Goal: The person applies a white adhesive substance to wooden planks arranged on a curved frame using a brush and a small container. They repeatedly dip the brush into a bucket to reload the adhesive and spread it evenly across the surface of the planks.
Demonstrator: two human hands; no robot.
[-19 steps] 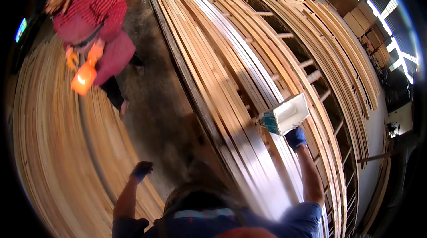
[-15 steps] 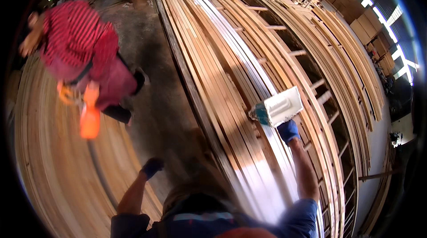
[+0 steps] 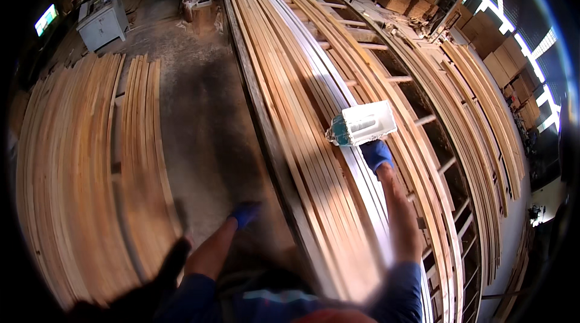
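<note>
My right hand [image 3: 377, 155], in a blue glove, is closed on the near side of a white box-shaped spreading tool [image 3: 370, 124]. The tool has a teal end crusted with white, and it sits over a strip of long white-coated wooden strips [image 3: 331, 84]. Bare wooden strips [image 3: 284, 105] lie to the left of the coated ones. My left hand [image 3: 245, 214], also in a blue glove, hangs low above the floor, away from the wood. Blur and shadow hide how its fingers are held.
A rack with wooden crossbars [image 3: 426, 120] carries the strips. More boards lie stacked at left [image 3: 66, 166] and far right [image 3: 483, 118]. Far left stands a grey cabinet [image 3: 103, 21]; a bucket-like container [image 3: 198, 12] is near the rack's far end. Dark floor [image 3: 199, 142] runs between the stacks.
The person in red stripes has left the middle of the picture; only a dark shape remains low at left. My right hand and the tool have shifted slightly left and farther away.
</note>
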